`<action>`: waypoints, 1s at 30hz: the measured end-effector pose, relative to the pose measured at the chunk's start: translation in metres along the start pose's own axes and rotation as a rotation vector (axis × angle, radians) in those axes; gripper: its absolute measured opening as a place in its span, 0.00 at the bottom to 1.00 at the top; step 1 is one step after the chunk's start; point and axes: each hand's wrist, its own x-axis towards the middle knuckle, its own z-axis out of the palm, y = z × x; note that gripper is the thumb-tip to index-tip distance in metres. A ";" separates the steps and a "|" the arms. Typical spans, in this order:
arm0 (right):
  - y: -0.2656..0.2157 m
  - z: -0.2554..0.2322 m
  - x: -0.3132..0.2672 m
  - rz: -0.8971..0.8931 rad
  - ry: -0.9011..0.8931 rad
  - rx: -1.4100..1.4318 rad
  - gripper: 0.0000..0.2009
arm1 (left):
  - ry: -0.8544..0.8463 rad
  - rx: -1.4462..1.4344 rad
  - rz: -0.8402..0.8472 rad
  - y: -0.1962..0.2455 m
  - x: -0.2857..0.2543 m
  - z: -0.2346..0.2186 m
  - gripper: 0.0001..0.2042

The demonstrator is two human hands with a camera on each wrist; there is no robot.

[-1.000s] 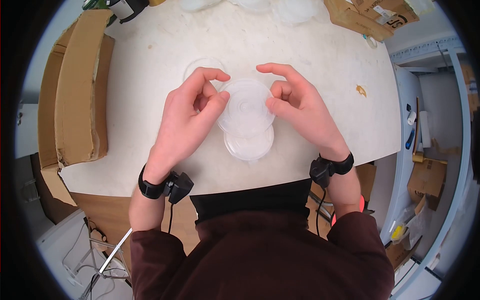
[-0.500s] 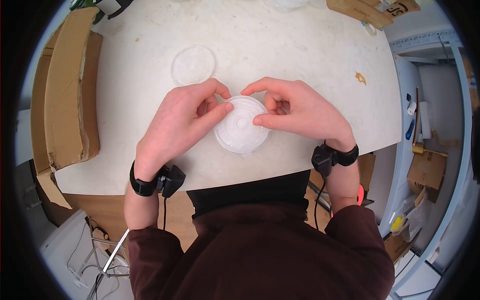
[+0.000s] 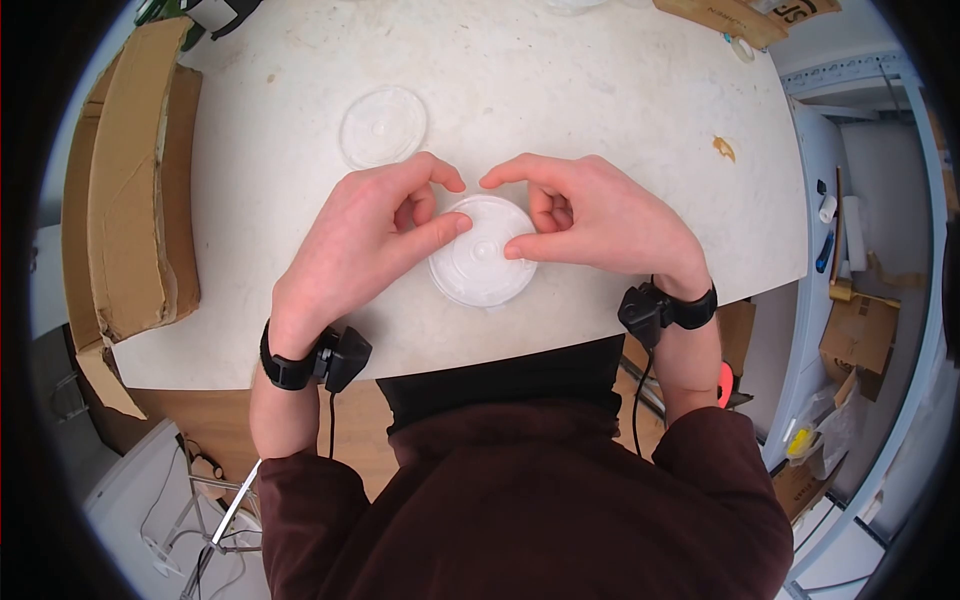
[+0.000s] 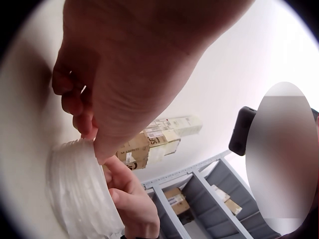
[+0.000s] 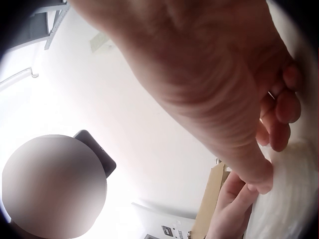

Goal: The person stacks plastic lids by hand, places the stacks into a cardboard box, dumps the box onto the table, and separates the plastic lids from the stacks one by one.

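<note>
A round translucent plastic lid [image 3: 487, 275] tops a whitish, ridged round plastic stack or tub [image 4: 77, 189] on the table near the front edge; I cannot tell which it is. My left hand [image 3: 375, 225] holds the lid from its far left, thumb on the top face and bent index fingertip at the far rim. From the right, my right hand [image 3: 605, 220] grips it in the same manner, its other fingers curled beside the rim. Both thumbs rest flat on the lid in the wrist views. Another clear lid [image 3: 383, 128] lies flat beyond my left hand.
A long cardboard box [image 3: 140, 190] stands along the table's left side. At the back right are more cardboard [image 3: 725, 22] and a roll of tape [image 3: 741, 49]. A brown mark [image 3: 723, 149] shows on the tabletop. Grey shelving [image 3: 905, 250] stands to the right.
The raised lid has come down onto the round plastic piece beneath it, covering it from above. Both thumbs have slid inward onto its top. Over the last half second the hands barely moved.
</note>
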 end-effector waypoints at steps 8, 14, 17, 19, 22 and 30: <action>0.004 0.008 0.002 -0.049 0.120 0.020 0.22 | 0.660 0.240 0.248 -0.025 0.012 -0.004 0.13; 0.002 0.008 0.003 -0.005 0.121 0.014 0.19 | 0.579 0.546 0.109 -0.042 0.010 -0.004 0.33; 0.001 0.008 0.003 -0.003 0.125 0.021 0.19 | 0.509 0.572 0.073 -0.042 0.010 -0.002 0.38; 0.002 0.009 0.003 -0.019 0.135 0.025 0.18 | 0.498 0.569 0.078 -0.039 0.011 -0.002 0.39; 0.003 0.009 0.004 -0.027 0.141 0.021 0.18 | 0.479 0.503 0.058 -0.037 0.011 -0.002 0.40; 0.001 0.012 0.007 -0.044 0.220 0.070 0.18 | 0.455 0.352 0.077 -0.024 0.009 -0.005 0.43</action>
